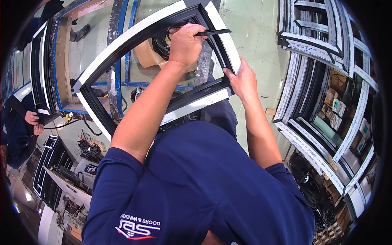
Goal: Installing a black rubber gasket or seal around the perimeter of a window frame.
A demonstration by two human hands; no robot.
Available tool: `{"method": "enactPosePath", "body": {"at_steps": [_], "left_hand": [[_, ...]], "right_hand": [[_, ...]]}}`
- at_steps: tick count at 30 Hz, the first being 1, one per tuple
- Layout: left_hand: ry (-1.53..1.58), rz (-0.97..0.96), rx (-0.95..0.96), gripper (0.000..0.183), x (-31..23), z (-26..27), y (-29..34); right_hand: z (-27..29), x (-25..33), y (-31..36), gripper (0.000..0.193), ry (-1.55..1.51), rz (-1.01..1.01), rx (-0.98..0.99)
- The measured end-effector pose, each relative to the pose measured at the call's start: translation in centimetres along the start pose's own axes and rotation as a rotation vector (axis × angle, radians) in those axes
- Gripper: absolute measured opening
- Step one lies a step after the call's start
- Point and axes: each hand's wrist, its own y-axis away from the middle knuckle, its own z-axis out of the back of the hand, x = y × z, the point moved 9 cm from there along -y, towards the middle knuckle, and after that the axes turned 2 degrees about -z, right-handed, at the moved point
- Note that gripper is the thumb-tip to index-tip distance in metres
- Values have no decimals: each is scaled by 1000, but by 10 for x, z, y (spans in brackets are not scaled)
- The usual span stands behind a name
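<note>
A window frame [139, 33], black with white outer faces, lies tilted in front of me. My left hand [186, 45] is closed over its far right part, gripping a thin black strip [216, 32] that sticks out to the right across the frame's side. Whether the strip is a rubber gasket or a tool, I cannot tell. My right hand [243, 81] grips the frame's right side near the closer corner, thumb on the inner edge and fingers around the outside. Partly behind my left hand, a coil of black cord-like strip [160, 43] shows through the frame opening.
Blue-edged work stands [119, 53] are under and left of the frame. Brown cardboard [146, 57] sits by the coil. Stacked window frames [310, 155] fill the right side. Another person's hands [34, 122] are at far left. Black coils [312, 188] lie at lower right.
</note>
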Motion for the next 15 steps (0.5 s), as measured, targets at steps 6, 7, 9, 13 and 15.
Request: {"method": "enactPosePath", "body": {"at_steps": [6,7,9,13,15], "left_hand": [[176,31,-47,29,-4,0,1],[178,31,-48,29,-4,1,3],[140,-23,-36,30,-9,3,5],[179,-32,-57,30,-9,2,7],[145,-55,-59,27,-8,2,5]], "right_hand": [[2,10,-5,75,48,-10,-21],[1,9,-6,76,46,-22,-18],[-2,8,-6,76,49,-18,11],[0,18,-20,79,-36,134,-21],[1,22,-25,81,-65,147,-15]]}}
